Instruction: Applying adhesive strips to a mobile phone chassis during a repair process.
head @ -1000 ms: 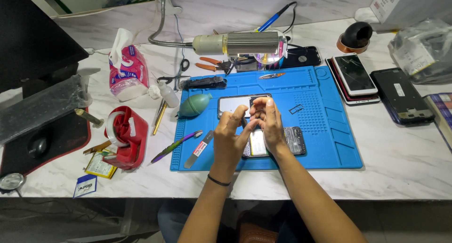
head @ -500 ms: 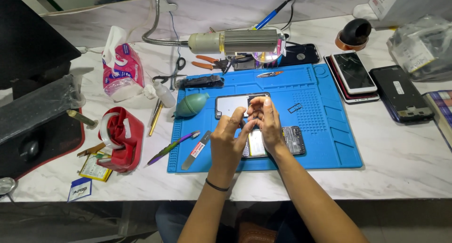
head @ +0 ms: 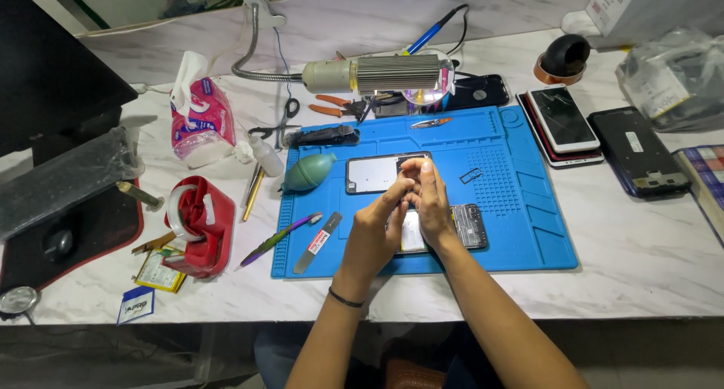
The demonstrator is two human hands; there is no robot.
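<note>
Both hands, left hand (head: pixel 375 227) and right hand (head: pixel 431 200), have shifted slightly nearer over the opened phone (head: pixel 460 227); fingertips remain pressed together.

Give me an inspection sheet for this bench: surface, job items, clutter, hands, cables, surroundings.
Surface: white marble table with a blue work mat.
Job's things: opened phone on the mat under the hands; back cover just beyond.
Clutter: red tape dispenser, tissue pack, green air blower, stacked phones.
Grippers: left hand and right hand meet fingertip to fingertip above the phone; what they pinch is hidden.
Cables: black cord from the blue-handled iron.
Surroundings: gooseneck lamp, white box.
</note>
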